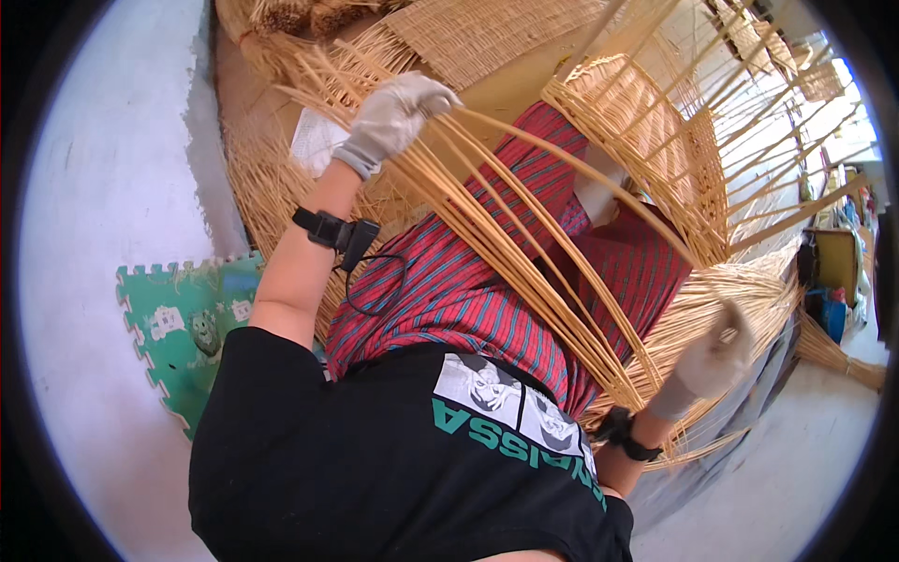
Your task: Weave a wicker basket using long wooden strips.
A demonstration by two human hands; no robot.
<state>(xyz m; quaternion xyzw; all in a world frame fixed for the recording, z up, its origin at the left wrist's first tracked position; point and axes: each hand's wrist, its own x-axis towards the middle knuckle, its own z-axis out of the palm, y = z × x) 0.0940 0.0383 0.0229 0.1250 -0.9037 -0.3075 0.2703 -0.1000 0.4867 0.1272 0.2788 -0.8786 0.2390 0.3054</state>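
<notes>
My gloved left hand [393, 117], raised at upper left, is closed around long pale cane strips [524, 281]. These strips slant across my red striped clothing toward my lower right. Among them a flatter strip runs out toward the right. My gloved right hand [712, 351] is at the right, beside a pile of loose cane [744, 281]; its fingers are curled, and what they hold, if anything, is unclear. An unfinished woven basket [632, 117] with long upright stakes sticking out lies tilted beyond my legs.
A flat woven mat [487, 33] and scattered cane [262, 187] lie beyond. A green foam puzzle mat [173, 347] is beside a pale wall [112, 131] at left. Shelved items [833, 272] and another cane bundle [838, 361] are at far right.
</notes>
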